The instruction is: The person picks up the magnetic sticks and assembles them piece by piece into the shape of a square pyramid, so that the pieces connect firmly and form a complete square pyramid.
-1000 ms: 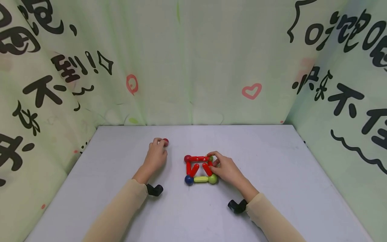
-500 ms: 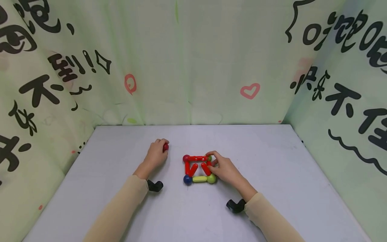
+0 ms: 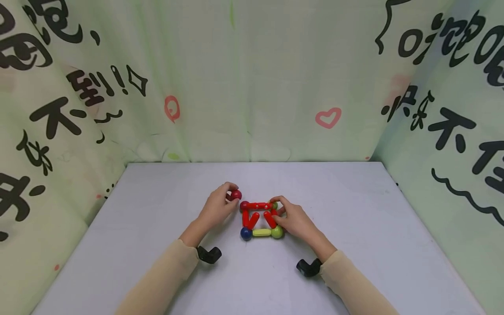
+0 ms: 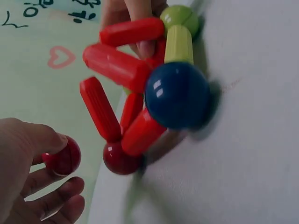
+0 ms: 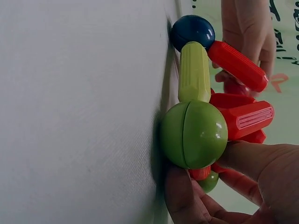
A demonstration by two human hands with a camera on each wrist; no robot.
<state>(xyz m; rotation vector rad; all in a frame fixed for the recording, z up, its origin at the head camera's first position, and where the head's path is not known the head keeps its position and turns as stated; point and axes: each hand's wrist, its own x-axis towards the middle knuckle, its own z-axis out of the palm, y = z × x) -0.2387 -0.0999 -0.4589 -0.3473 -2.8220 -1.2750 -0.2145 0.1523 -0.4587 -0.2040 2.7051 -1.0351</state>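
My left hand (image 3: 218, 204) pinches a loose red ball (image 3: 236, 194) between thumb and fingers, just above and left of a ball-and-rod frame. That frame has a blue ball (image 3: 246, 233) and a green ball (image 3: 277, 232) at the front corners, joined by a yellow-green rod (image 3: 261, 232). A red ball (image 4: 122, 157) and a partly hidden smaller-looking green ball (image 5: 209, 182) form the back corners. Red rods join the other sides, and some red rods (image 4: 99, 108) stick up from the corners. My right hand (image 3: 296, 220) holds the frame's right side, partly covering it.
The frame rests on a white table (image 3: 338, 280). Pale green curtains (image 3: 252, 87) with black writing stand at the back and both sides. A black wrist camera (image 3: 210, 255) sits on the left wrist, another camera (image 3: 309, 267) on the right.
My left hand has picked up the red ball and carried it right and slightly nearer, up close to the frame's back-left corner. My right hand and the frame stay put.
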